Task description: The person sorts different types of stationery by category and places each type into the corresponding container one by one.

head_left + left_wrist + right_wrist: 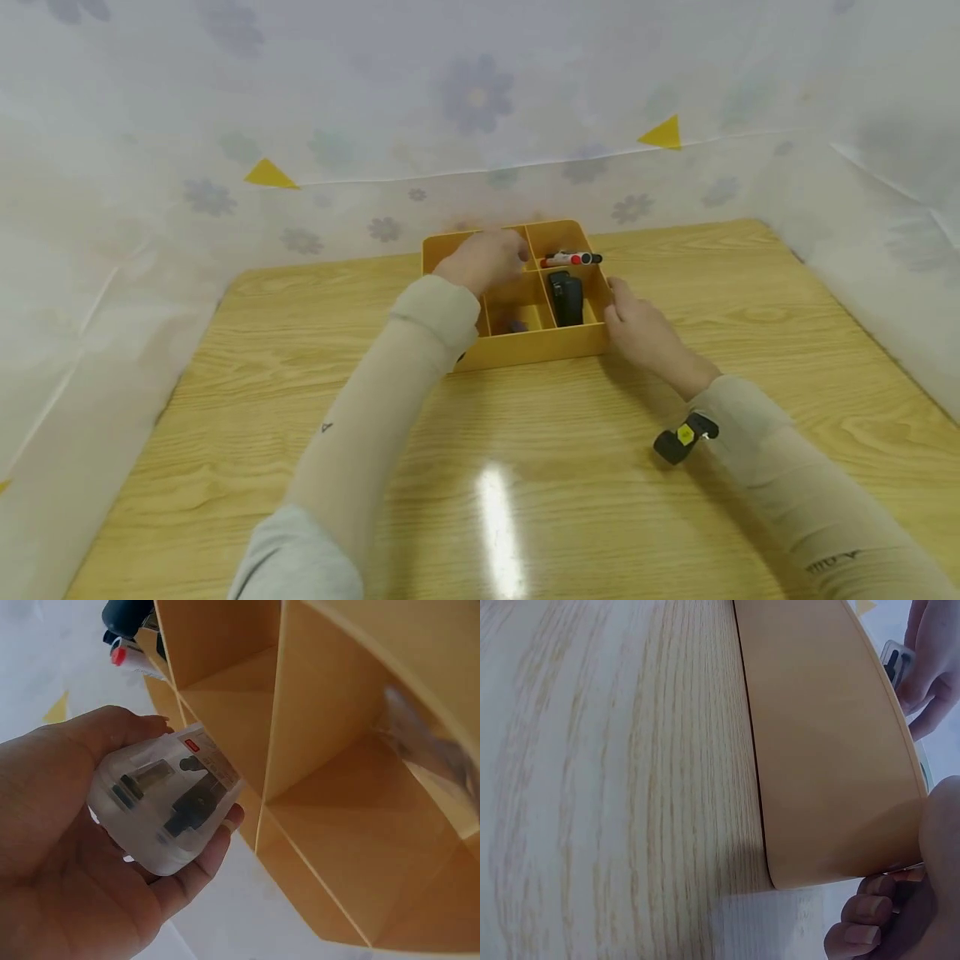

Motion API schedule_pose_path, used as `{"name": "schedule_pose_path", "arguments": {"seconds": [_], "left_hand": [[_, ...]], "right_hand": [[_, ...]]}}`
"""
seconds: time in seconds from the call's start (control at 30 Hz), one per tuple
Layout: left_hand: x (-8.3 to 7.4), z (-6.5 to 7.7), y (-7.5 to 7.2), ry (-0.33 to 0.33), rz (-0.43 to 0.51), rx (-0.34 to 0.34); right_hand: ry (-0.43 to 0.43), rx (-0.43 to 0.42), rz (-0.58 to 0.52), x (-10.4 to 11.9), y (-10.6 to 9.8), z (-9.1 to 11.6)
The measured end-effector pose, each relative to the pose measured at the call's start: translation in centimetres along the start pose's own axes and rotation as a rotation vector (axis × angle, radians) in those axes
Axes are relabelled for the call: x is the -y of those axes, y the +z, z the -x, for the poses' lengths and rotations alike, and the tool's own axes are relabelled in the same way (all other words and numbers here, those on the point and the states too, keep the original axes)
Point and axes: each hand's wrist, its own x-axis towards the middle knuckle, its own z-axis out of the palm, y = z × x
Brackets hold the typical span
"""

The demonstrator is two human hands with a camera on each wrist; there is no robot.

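My left hand (487, 260) is over the back middle compartment of a yellow divided organizer box (532, 344). Between its thumb and fingers it holds a small clear plastic case (142, 825) with dark metal-and-black parts inside and a red label mark. In the left wrist view the case overlaps the compartment's edge. My right hand (647, 332) grips the box at its right side, fingers curled at the corner in the right wrist view. A black stapler (567, 298) lies in the front right compartment. Red- and black-ended markers (573, 259) lean across the back right one.
A small purplish item (517, 326) is in the front middle compartment. The box stands near the far side of the wooden table (420, 467), before a flower-patterned sheet (450, 108) with yellow triangles. A black wrist camera (684, 437) hangs by the right sleeve.
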Motion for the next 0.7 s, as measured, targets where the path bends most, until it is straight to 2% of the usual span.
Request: {"name": "schedule_pose_path", "arguments": {"seconds": [0.37, 0.57, 0.63, 0.7], "left_hand": [[0.1, -1.3, 1.6, -0.018, -0.137, -0.097], [-0.6, -0.9, 1.6, -0.019, -0.168, -0.181], [-0.8, -1.1, 1.6, -0.011, -0.153, -0.171], [-0.9, -2.0, 1.9, -0.02, -0.132, -0.138]], "right_hand": [[0.003, 0.004, -0.003, 0.0, 0.3, 0.1], [-0.002, 0.009, -0.004, -0.1, 0.0, 0.2], [-0.001, 0.007, -0.001, -0.2, -0.1, 0.2], [0.004, 0.004, 0.001, -0.2, -0.1, 0.3]]}}
